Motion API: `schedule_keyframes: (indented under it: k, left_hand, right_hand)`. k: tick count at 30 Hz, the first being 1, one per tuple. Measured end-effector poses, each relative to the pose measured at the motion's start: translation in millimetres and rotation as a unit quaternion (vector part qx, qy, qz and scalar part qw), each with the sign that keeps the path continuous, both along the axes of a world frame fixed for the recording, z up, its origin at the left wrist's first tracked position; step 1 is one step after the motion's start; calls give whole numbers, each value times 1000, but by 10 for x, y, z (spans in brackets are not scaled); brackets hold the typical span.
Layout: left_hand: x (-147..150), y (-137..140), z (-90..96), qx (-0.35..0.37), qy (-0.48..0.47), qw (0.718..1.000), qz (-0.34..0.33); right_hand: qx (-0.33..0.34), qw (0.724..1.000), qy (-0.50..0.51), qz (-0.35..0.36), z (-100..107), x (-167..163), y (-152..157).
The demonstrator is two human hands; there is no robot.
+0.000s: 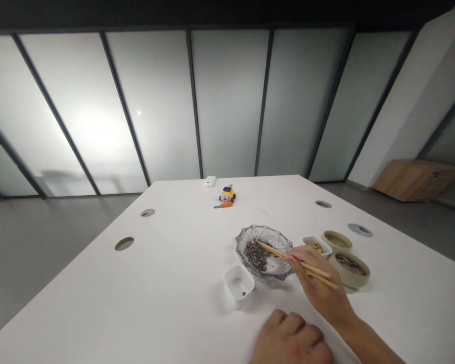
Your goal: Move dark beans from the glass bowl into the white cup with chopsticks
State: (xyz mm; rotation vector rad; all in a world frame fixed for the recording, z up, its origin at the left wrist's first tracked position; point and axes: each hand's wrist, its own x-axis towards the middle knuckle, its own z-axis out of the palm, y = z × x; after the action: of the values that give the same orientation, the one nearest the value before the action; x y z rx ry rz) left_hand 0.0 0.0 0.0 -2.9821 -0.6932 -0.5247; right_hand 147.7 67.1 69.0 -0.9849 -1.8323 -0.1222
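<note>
My right hand (314, 275) is closed around a pair of wooden chopsticks (272, 249). Their tips reach into a scalloped clear glass bowl (281, 239), where many small dark brown beans (256, 255) lie toward the left side. I cannot tell whether a bean is caught between the tips. In front of the bowl stands a small white square cup (237, 301) with a dark bean (244, 293) on its bottom. Near the table's front edge, my left hand (291, 339) rests with its fingers curled into a loose fist, and nothing shows in it.
Right of the glass bowl stand a white dish (327, 251) with pale pieces and two beige round bowls, one (358, 282) holding brownish bits, the other (343, 246) behind. Farther back lie a yellow toy vehicle (227, 194), an orange-handled toy screwdriver (225, 205) and a white box-shaped device (210, 181).
</note>
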Motion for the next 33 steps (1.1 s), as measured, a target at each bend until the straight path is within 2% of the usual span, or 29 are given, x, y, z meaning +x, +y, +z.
schedule_keyframes:
  k: [2, 6, 9, 16, 26, 33]
  left_hand:
    - [5, 87, -98, 36, -29, 999, 9]
    - [-31, 92, -189, 58, -45, 997, 26]
    - [-69, 60, -165, 45, -41, 997, 51]
    - [-83, 64, -110, -33, -49, 997, 56]
    - [-94, 35, -41, -31, -30, 997, 62]
    - [-82, 29, -41, -42, -31, 997, 61]
  right_hand:
    - [1, 1000, -1, 0, 5, 1, -1]
    - [23, 1000, 12, -14, 27, 20, 1]
    - [28, 999, 20, -17, 31, 38, 11]
    - [-38, 998, 43, -13, -29, 29, 32]
    - [-62, 997, 31, 29, 13, 19, -9]
    - [-49, 998, 50, 9, 16, 42, 3]
